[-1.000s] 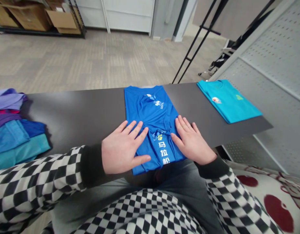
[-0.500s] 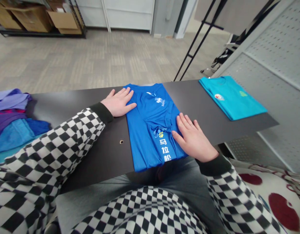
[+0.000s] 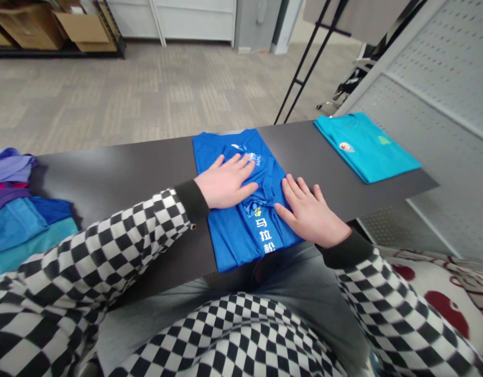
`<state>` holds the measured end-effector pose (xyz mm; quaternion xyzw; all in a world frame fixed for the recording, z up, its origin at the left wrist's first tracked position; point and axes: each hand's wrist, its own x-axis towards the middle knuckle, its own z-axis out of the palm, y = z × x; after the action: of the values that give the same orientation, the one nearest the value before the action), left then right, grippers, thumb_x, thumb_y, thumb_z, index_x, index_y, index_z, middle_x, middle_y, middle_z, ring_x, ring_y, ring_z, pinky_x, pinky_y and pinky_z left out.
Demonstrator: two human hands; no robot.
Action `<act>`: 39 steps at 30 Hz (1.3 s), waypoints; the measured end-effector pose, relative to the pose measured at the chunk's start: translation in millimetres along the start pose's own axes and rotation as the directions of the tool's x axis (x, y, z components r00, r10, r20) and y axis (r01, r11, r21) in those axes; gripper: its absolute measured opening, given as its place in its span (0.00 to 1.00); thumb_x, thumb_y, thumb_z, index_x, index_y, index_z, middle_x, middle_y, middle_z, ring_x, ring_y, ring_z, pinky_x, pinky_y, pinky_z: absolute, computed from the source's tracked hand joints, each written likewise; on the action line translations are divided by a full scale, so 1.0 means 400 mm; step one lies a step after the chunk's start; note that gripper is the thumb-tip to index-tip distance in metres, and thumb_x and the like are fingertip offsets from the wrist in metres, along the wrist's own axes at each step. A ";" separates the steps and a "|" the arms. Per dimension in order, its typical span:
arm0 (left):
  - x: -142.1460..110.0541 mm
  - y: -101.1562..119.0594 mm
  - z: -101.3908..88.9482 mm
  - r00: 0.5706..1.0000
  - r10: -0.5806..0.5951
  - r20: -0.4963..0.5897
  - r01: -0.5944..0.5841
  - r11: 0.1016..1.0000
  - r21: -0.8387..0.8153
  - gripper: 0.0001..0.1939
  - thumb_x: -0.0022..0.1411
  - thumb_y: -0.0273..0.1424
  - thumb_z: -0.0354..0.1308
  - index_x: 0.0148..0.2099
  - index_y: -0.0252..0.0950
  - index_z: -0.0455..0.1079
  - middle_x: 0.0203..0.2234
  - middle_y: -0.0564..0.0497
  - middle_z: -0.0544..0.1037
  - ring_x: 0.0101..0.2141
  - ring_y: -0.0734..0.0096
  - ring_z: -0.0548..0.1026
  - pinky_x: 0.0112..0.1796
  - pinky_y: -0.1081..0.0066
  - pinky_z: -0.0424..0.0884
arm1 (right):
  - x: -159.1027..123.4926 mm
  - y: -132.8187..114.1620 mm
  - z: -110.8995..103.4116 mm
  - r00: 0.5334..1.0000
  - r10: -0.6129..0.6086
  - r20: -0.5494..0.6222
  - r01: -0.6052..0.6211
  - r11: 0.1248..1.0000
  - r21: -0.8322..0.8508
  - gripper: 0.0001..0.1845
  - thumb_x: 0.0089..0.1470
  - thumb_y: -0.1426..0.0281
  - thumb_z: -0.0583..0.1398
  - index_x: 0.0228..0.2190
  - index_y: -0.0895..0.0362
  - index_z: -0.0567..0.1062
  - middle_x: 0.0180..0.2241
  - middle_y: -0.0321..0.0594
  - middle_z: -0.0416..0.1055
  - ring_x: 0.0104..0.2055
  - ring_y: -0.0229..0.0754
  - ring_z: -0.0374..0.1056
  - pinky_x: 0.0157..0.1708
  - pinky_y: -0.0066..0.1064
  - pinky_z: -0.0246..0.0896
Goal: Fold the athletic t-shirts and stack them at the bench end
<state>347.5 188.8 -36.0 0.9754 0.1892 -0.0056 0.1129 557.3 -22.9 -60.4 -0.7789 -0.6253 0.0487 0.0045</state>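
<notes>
A blue T-shirt [image 3: 235, 235] lies partly folded on the dark table in front of me, a sleeve turned in over its middle. White characters run down its lower part, and a small white print shows near the top. My left hand [image 3: 227, 182] rests flat on the upper middle of the shirt, fingers spread, palm down. On the shirt's right edge lies my right hand [image 3: 309, 212], also flat with the fingers apart. Neither hand grips the cloth.
A folded turquoise T-shirt [image 3: 369, 146] lies on the table [image 3: 147, 162] at the right. Several purple and blue garments [image 3: 17, 209] are heaped at the left. A perforated panel [image 3: 434, 94] stands beyond the right end; cardboard boxes [image 3: 84, 31] sit on a rack behind.
My left hand has moved right, from the shirt's left edge onto its middle. The right hand stays at the right edge. The whole view has shifted slightly.
</notes>
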 end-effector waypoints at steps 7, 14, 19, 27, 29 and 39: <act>0.055 0.048 0.060 0.999 0.050 -0.020 -0.051 0.998 -0.033 0.46 0.78 0.60 0.44 0.84 0.38 0.52 0.83 0.39 0.49 0.81 0.36 0.46 0.76 0.32 0.38 | -0.104 -0.045 -0.075 0.941 0.074 -0.331 -0.003 0.977 0.211 0.27 0.77 0.54 0.54 0.63 0.57 0.79 0.65 0.56 0.77 0.69 0.63 0.70 0.70 0.58 0.63; 0.033 0.052 0.047 0.952 0.145 -0.271 -0.156 0.987 -0.021 0.31 0.81 0.46 0.47 0.74 0.35 0.71 0.76 0.37 0.67 0.76 0.39 0.61 0.76 0.31 0.41 | -0.333 -0.214 -0.001 0.949 0.180 -0.258 0.035 0.755 0.655 0.09 0.72 0.65 0.66 0.36 0.51 0.80 0.34 0.37 0.82 0.33 0.43 0.78 0.36 0.33 0.72; -0.051 0.087 -0.007 0.901 0.368 -0.230 -0.393 0.917 -0.069 0.17 0.74 0.33 0.55 0.57 0.38 0.82 0.58 0.41 0.83 0.59 0.50 0.80 0.66 0.48 0.70 | -0.325 -0.249 0.058 0.937 0.209 -0.280 0.036 0.740 0.671 0.05 0.71 0.66 0.68 0.45 0.53 0.82 0.37 0.39 0.84 0.36 0.43 0.79 0.39 0.34 0.75; -0.069 0.082 -0.002 0.787 0.612 -0.078 -0.617 0.780 -0.102 0.09 0.72 0.29 0.60 0.47 0.41 0.82 0.55 0.44 0.83 0.63 0.47 0.74 0.73 0.39 0.59 | -0.286 -0.261 0.069 0.933 0.228 -0.278 0.038 0.707 0.706 0.09 0.70 0.70 0.64 0.47 0.53 0.84 0.40 0.42 0.85 0.38 0.45 0.80 0.43 0.36 0.76; -0.059 0.079 -0.001 0.778 0.622 -0.087 -0.627 0.763 -0.158 0.09 0.72 0.29 0.59 0.46 0.41 0.82 0.51 0.44 0.84 0.62 0.49 0.75 0.73 0.40 0.58 | -0.287 -0.260 0.066 0.930 0.273 -0.246 0.005 0.659 0.752 0.09 0.70 0.69 0.63 0.46 0.53 0.85 0.40 0.42 0.85 0.37 0.45 0.80 0.42 0.36 0.75; -0.059 0.090 0.001 0.777 0.622 -0.102 -0.626 0.743 -0.236 0.06 0.65 0.26 0.61 0.41 0.41 0.79 0.36 0.48 0.83 0.54 0.51 0.76 0.74 0.38 0.55 | -0.274 -0.265 0.071 0.932 0.344 0.113 -0.214 0.273 0.938 0.14 0.67 0.56 0.66 0.43 0.53 0.82 0.26 0.33 0.72 0.26 0.41 0.67 0.27 0.33 0.65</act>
<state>339.0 147.7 -27.4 0.9593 -0.1477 0.0651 0.2319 428.6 -108.0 -73.8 -0.7297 -0.3327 0.3565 0.4794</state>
